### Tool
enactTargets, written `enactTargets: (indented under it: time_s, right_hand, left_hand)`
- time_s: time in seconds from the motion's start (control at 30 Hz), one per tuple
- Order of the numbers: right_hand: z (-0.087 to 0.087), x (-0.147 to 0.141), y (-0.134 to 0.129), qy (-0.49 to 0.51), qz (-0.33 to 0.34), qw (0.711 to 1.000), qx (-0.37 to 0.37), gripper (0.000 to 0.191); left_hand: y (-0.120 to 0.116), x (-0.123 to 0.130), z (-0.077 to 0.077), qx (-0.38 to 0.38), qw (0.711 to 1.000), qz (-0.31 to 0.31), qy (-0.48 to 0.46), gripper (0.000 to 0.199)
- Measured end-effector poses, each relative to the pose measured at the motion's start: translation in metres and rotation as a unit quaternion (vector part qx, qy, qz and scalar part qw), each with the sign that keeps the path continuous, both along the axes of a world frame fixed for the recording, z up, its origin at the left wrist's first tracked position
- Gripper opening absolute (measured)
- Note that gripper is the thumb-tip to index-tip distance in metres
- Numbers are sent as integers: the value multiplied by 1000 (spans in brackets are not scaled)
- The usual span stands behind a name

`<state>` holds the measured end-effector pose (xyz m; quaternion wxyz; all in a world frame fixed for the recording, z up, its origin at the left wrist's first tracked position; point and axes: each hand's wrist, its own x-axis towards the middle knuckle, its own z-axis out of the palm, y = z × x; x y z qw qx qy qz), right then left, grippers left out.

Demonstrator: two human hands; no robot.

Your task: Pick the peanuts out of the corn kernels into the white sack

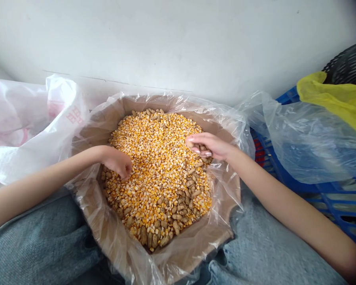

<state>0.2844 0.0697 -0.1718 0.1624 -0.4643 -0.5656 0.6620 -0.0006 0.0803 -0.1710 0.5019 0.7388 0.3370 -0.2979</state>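
Observation:
A cardboard box (195, 249) lined with clear plastic stands between my knees. Yellow corn kernels (157, 158) fill it, with unshelled peanuts (180, 206) mixed in, thickest along the near and right sides. My right hand (206, 145) is over the right part of the corn, its fingers curled around a few peanuts, one of them between thumb and forefinger. On the left, my left hand (117, 161) is closed and low over the kernels, with its back towards me. Whatever its fingers hold, if anything, is hidden.
A white plastic sack (32, 126) lies to the left. To the right are a blue plastic crate (293, 178), a clear plastic bag (317, 142), a yellow bag (335, 95) and a black basket (350, 65). A white wall (166, 43) rises behind the box.

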Motion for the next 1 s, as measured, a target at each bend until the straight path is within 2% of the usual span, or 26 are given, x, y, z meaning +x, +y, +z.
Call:
enactTargets:
  time_s: [0.07,0.13,0.2,0.3,0.37,0.4,0.47,0.57,0.63,0.7,0.83,0.9,1.0]
  right_hand:
    - [7,4,1,62,-59,996,6,24]
    - [14,8,2,65,-119,990,29,23]
    - [19,12,2,42,-160,985,49,24]
    - [21,13,3,50,-174,982,56,24]
    - [20,12,3,65,-172,982,48,27]
    - [19,11,3,66,-171,982,43,30]
    - [17,10,3,63,-166,983,40,38]
    - [9,10,2,61,-128,989,46,41]
    - [1,10,1,6,-73,996,48,36]
    - [-8,9,0,-97,10,993,66,33]
    - [-23,6,1,-274,169,940,115,27]
    - [-28,3,1,-324,207,915,122,25]
    - [-30,-4,-2,-385,228,880,161,24]
  left_hand:
    - [5,0,8,-41,993,76,-81,9]
    - [8,0,11,-99,967,180,-150,17]
    - [9,0,10,-170,921,290,-198,20]
    - [13,-2,6,-259,823,419,-284,17]
    - [17,-4,6,-291,766,469,-330,12]
    - [18,-5,6,-298,747,486,-343,9]
    - [21,-5,6,-302,728,507,-350,8]
    - [21,-3,4,-279,740,516,-330,24]
    - [20,-1,0,-235,777,504,-295,29]
    - [18,0,-5,-178,823,477,-252,25]
    - [17,-2,-9,-111,883,413,-195,24]
    - [16,-2,-9,-103,902,378,-179,29]
    - [13,0,-8,-82,929,321,-162,36]
